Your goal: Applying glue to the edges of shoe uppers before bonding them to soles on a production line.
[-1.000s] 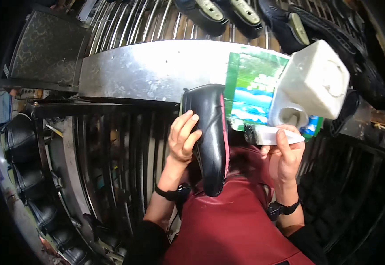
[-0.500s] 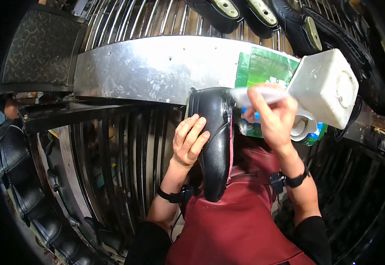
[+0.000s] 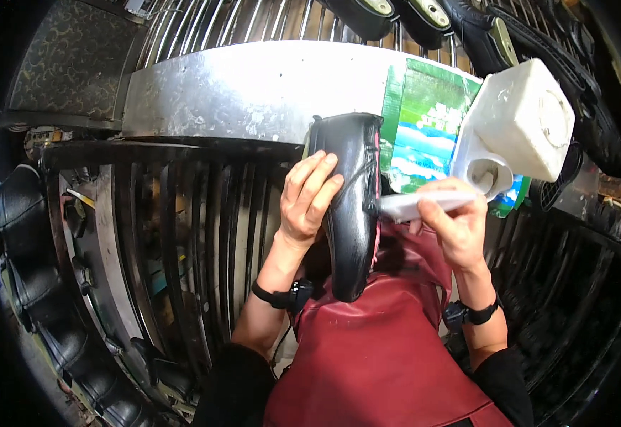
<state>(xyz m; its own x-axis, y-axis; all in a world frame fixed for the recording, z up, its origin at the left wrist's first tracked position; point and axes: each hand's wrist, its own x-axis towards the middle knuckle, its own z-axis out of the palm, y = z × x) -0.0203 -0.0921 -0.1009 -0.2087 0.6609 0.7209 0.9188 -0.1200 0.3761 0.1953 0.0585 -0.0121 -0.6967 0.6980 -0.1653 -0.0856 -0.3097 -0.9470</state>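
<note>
My left hand (image 3: 309,198) grips a black shoe upper (image 3: 351,206) from its left side, holding it upright over my dark red apron (image 3: 374,356). A pink lining shows along the shoe's right edge. My right hand (image 3: 456,224) holds a white brush handle (image 3: 413,204), its tip touching the right side of the shoe. Just above that hand stands a white plastic jug (image 3: 520,128) with an open round mouth, beside a green and blue printed sheet (image 3: 424,132).
A scratched metal shelf (image 3: 246,89) runs across in front of me. Metal rack bars (image 3: 189,235) hold black shoes at the lower left (image 3: 33,285) and more shoes with light soles along the top (image 3: 424,14). A patterned dark mat (image 3: 68,67) lies at the upper left.
My right hand came down from the top of the shoe near the jug to the shoe's right side, still holding the brush. The left hand kept its grip on the shoe.
</note>
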